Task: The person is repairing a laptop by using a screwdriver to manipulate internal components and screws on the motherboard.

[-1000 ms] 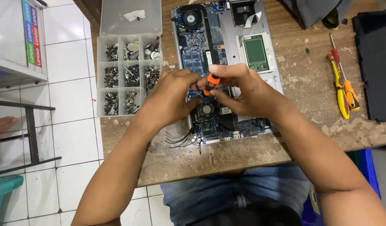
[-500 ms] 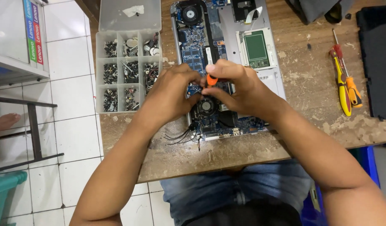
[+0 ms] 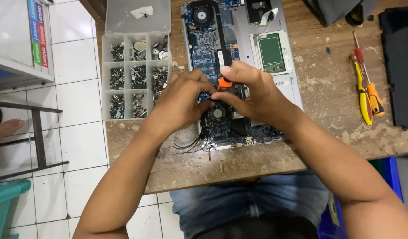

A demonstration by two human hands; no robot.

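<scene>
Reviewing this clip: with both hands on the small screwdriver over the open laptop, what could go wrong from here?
1. The orange-handled screwdriver, pinched by the right hand and steadied by the left hand, could slip and gouge the exposed blue circuit board.
2. A loosened screw might drop near the fan and be hard to find.
3. The left forearm lies close to the loose black wires at the table edge and may snag them.

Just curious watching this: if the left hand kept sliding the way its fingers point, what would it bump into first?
Most likely the right hand, whose fingertips pinch the small orange-handled screwdriver right in front of the left hand.
</scene>
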